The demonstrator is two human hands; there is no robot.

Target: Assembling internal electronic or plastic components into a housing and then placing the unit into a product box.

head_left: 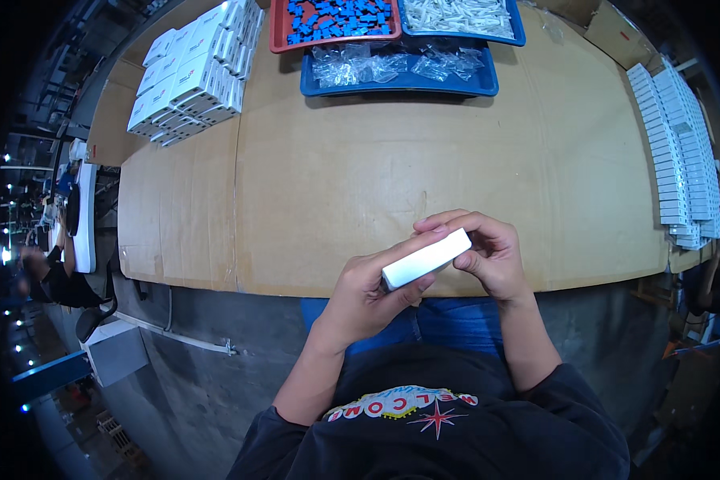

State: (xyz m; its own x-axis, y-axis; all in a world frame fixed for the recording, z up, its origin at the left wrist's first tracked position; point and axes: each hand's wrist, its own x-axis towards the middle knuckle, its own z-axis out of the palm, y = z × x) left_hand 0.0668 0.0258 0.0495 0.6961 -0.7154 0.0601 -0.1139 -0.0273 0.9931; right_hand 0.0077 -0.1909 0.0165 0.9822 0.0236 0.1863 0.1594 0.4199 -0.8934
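A small white box [426, 259] is held between my two hands just above the near edge of the cardboard-covered table. My left hand [368, 290] wraps the box's left end, thumb along its near side and fingers behind it. At the right end, my right hand [494, 254] is closed on the box, with the thumb at its near corner and the fingers curled over the far side. The box tilts, its right end farther from me than its left. Its underside and far face are hidden.
Stacked white boxes [186, 76] stand at the far left. A red tray [277, 36] of blue pieces, a blue tray [520, 32] of whitish slim pieces and another blue tray [400, 90] of clear plastic bags sit at the back. More white boxes [674, 152] line the right edge.
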